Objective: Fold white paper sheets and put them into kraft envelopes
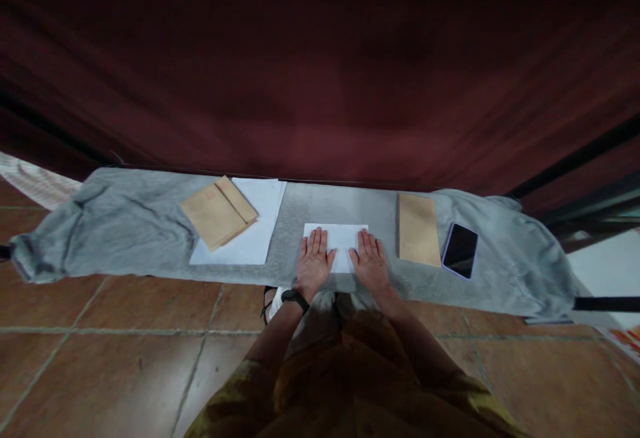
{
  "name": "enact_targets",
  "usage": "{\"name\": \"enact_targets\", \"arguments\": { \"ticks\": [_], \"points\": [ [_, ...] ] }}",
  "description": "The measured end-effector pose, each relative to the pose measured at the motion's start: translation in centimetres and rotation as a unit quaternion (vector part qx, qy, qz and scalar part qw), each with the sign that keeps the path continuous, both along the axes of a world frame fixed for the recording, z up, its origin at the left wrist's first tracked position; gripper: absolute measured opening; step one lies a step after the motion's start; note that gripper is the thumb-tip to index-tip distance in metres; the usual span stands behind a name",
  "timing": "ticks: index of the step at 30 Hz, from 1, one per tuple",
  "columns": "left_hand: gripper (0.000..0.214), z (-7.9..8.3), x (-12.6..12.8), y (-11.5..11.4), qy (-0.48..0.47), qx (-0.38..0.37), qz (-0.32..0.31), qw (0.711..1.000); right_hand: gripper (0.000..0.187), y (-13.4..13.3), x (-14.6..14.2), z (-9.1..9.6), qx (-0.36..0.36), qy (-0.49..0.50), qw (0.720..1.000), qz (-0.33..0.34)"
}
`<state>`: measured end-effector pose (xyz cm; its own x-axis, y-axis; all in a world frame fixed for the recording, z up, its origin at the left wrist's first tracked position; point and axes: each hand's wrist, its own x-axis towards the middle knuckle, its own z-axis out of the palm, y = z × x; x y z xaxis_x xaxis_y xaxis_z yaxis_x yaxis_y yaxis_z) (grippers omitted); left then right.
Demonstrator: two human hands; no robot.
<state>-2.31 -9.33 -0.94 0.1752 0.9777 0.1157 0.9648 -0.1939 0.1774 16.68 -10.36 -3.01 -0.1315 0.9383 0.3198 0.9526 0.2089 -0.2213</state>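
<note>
A white sheet of paper [342, 241] lies on the grey cloth, with both palms pressed down on it. On its left side rests my left hand [315, 261], fingers stretched out flat, a dark band on the wrist. My right hand [370, 261] lies flat across the sheet's right side, fingers straight and thumb pointing inward. Bare paper shows between the two thumbs. To the right of that hand is a flat brown envelope [419, 230]. Neither hand grips anything.
Several brown envelopes [213, 217] lie on a stack of white paper [250, 251] to the left. A phone [461, 250] with a dark screen lies at the right. Grey cloth [135, 225] covers the narrow surface; a dark red curtain [320, 91] hangs behind it.
</note>
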Motion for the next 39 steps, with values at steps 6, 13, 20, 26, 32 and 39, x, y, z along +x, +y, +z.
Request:
{"name": "enact_targets", "arguments": {
  "ticks": [6,13,20,26,32,39],
  "points": [
    [0.064,1.0,-1.5,-1.4,-0.002,-0.005,-0.022,1.000,0.059,-1.3,1.3,0.2,-0.021,-0.016,1.000,0.002],
    [0.057,2.0,-1.3,-2.8,0.007,0.005,-0.073,0.997,0.061,-1.7,1.6,0.3,-0.019,-0.022,1.000,0.000],
    [0.058,1.6,0.4,-4.5,0.004,0.003,-0.174,0.985,0.061,-1.5,1.6,0.1,-0.026,-0.034,0.999,-0.003],
    [0.064,1.3,0.7,-5.4,-0.001,-0.003,-0.200,0.980,0.060,-1.7,1.7,0.1,-0.025,-0.030,0.999,-0.001],
    [0.068,1.1,0.0,-5.6,-0.012,0.001,-0.182,0.983,0.059,-1.7,1.5,0.4,-0.024,-0.032,0.999,-0.006],
    [0.068,1.0,-1.4,-5.7,-0.008,0.003,-0.120,0.993,0.059,-1.7,1.5,0.7,-0.028,-0.034,0.999,-0.006]
  ]
}}
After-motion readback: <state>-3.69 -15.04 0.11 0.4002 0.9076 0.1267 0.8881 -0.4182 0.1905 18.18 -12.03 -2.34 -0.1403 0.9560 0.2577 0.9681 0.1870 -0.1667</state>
